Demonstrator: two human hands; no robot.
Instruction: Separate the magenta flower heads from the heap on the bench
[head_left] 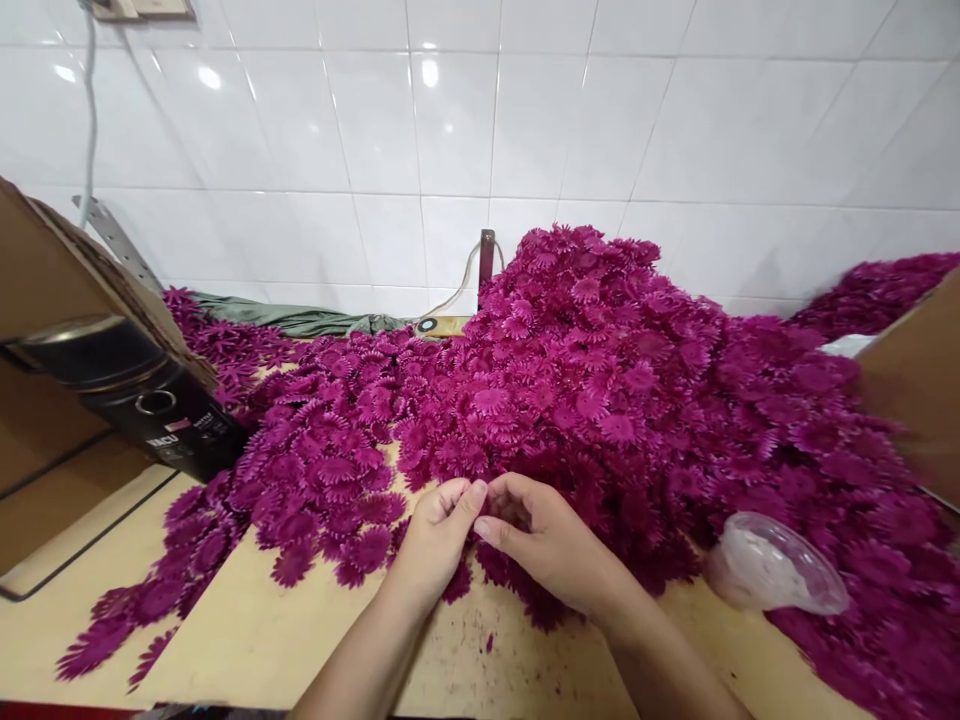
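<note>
My left hand (442, 525) and my right hand (546, 535) meet over the front edge of a large heap of magenta artificial flower heads (607, 390). The left thumb presses against its curled fingers. On the right, thumb and fingertips come together in a loose pinch touching the left hand. Whatever lies between the fingers is hidden or too small to make out. Loose flower heads lie close around both hands, some just below them on the wooden board (300, 640).
A black bottle (172, 410) leans beside a cardboard box (60, 430) at left. A clear plastic tub (776, 565) with whitish contents tilts among the flowers at right, near another cardboard panel (915, 390). Behind stand a white tiled wall (300, 120) and a metal bracket (486, 265).
</note>
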